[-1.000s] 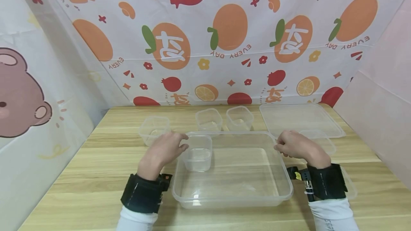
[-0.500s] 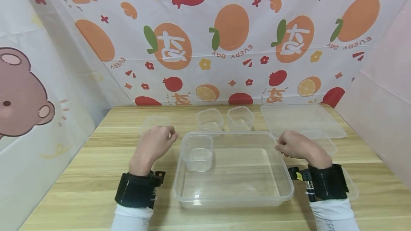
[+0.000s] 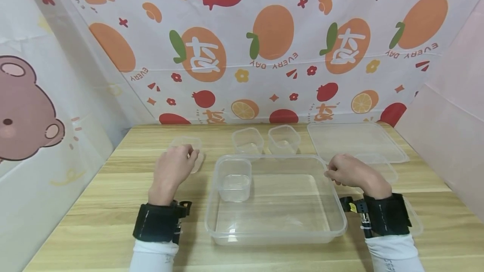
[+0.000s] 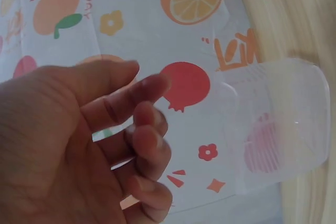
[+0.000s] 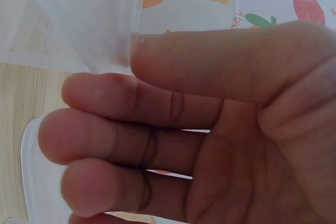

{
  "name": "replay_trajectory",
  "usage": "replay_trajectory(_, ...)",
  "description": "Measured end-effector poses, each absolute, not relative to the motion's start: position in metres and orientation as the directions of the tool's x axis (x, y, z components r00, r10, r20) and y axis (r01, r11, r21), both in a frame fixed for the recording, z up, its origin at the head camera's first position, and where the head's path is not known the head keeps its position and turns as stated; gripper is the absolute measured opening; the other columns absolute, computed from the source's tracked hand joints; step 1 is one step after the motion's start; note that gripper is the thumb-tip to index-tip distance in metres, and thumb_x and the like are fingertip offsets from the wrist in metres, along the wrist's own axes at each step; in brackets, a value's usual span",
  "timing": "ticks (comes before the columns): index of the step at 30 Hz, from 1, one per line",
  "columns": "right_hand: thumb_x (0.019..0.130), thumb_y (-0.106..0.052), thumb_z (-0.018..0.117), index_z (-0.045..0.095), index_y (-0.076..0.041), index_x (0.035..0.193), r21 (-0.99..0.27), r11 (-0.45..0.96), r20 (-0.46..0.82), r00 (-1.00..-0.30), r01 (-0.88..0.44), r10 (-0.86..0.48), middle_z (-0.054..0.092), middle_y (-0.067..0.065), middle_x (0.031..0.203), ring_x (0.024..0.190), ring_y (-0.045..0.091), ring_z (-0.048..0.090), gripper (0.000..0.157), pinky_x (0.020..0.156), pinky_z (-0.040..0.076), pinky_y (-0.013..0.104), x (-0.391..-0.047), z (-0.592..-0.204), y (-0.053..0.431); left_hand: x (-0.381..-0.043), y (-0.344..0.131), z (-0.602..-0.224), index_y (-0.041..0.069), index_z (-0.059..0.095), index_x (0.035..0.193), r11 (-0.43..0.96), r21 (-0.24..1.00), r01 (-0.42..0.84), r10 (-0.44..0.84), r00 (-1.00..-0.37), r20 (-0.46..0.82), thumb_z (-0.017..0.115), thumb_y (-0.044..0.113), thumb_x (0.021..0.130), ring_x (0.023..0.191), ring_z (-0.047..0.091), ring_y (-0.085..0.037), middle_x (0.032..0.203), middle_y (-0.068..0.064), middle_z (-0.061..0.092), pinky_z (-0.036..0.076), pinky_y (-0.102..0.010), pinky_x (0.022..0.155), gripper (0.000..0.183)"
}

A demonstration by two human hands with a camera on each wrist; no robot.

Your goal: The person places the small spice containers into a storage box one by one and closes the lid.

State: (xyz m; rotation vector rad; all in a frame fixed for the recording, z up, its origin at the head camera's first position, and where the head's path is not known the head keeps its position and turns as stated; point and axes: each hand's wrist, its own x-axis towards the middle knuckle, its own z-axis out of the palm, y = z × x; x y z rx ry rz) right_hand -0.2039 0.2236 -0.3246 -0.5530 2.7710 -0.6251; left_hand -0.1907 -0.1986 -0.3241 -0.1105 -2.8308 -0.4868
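Note:
My left hand (image 3: 172, 171) hovers at a small clear plastic container (image 3: 197, 162) on the left of the table and partly covers it. In the left wrist view, the fingers are loosely curled and apart from that container (image 4: 286, 129). A large clear plastic box (image 3: 280, 238) stands in the middle, with another small container (image 3: 234, 184) inside its back left corner. My right hand (image 3: 349, 173) is at the box's right side. In the right wrist view, its thumb and forefinger pinch the box's edge (image 5: 105, 40).
Two more small clear containers (image 3: 247, 141) stand behind the box. At the back right lies a large clear lid (image 3: 355, 139), with smaller lids (image 3: 383, 169) in front of it, partly behind the right arm. A printed cloth (image 3: 272, 79) hangs behind the table.
My left hand has moved left from the container in the box to the small container on the left. The right hand keeps its place on the box.

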Motion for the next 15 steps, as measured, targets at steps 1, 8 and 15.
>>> replay_trajectory(1,0.097,-0.007,0.062,0.062,-0.007,0.065,-0.455,0.836,-0.154,-0.897,-0.307,-0.414,0.046,-0.003,0.057,0.051,0.012,0.040,0.032,0.051,0.033,0.030,-0.204,-0.324,0.224,-0.191,-0.199,-0.325,-0.002,0.069,0.091,0.940,0.323,0.106,0.012,-0.960,0.279,0.059,0.017,0.102,0.051,0.043,-0.020,0.058,-0.002,0.043,0.031,-0.031,0.047,0.024)
replay_trajectory(8,0.097,-0.006,0.062,0.062,-0.007,0.065,-0.460,0.834,-0.157,-0.896,-0.305,-0.415,0.045,-0.004,0.057,0.051,0.011,0.040,0.032,0.051,0.033,0.029,-0.204,-0.324,0.223,-0.194,-0.203,-0.330,0.001,0.067,0.078,0.930,0.365,0.038,-0.091,-0.940,0.329,0.057,0.017,0.102,0.048,0.041,-0.019,0.055,-0.001,0.042,0.028,-0.030,0.044,0.030)
replay_trajectory(15,0.097,-0.007,0.062,0.061,-0.009,0.063,-0.458,0.831,-0.152,-0.893,-0.316,-0.423,0.047,-0.004,0.056,0.050,0.011,0.040,0.034,0.050,0.034,0.029,-0.204,-0.323,0.222,-0.194,-0.209,-0.337,0.009,0.045,0.055,0.901,0.434,-0.010,-0.154,-0.943,0.297,0.053,0.016,0.103,0.045,0.032,-0.015,0.051,0.002,0.033,0.024,-0.028,0.044,0.049)
